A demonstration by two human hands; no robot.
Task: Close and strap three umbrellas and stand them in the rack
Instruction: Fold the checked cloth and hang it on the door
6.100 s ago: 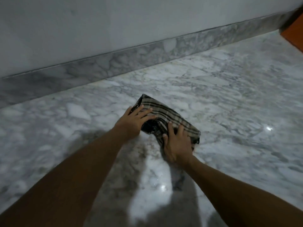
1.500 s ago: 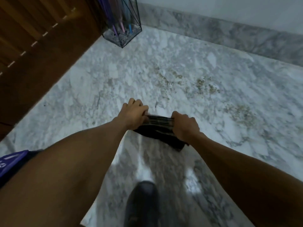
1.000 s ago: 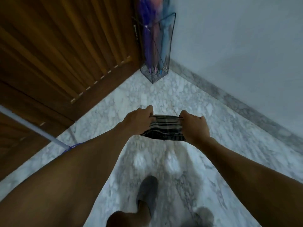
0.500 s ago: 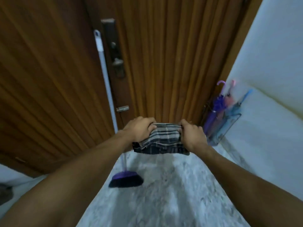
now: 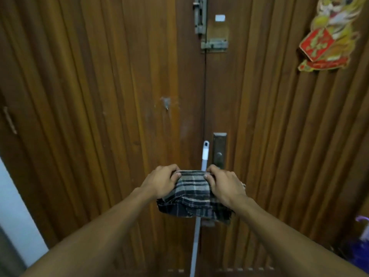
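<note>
head view: both arms reach forward toward a ribbed wooden door (image 5: 119,96) that fills nearly the whole picture. the left hand (image 5: 162,181) and the right hand (image 5: 224,185) hold a folded plaid cloth (image 5: 192,196) between them, raised in the air in front of the door, just below the middle of the view. each hand grips one end of the cloth's upper edge: the left hand's fingers (image 5: 171,169) are curled over the top edge with the thumb pressed on the near face, and the right hand's fingers (image 5: 214,169) are curled over the edge in the same way, thumb tip pinching the fabric. the cloth's dark lower part hangs loose below the hands, with a ragged bottom edge.

behind the cloth a white broom handle (image 5: 204,152) leans against the door, its top showing at 12 o'clock from the cloth and its shaft running down past 6 o'clock to the bottom of the view. just beside the handle's top, at 1 o'clock from the hands, sits a dark lock plate (image 5: 219,150). high at 12 o'clock are two metal bolts (image 5: 214,45). at 2 o'clock a red and gold paper decoration (image 5: 331,37) sticks on the door. at 4 o'clock, at the right edge, the purple hooked handle of an umbrella (image 5: 363,226) shows, well apart from the hands; the rack itself is too dark to make out. a pale wall strip (image 5: 18,216) lies at 8 o'clock.
</note>
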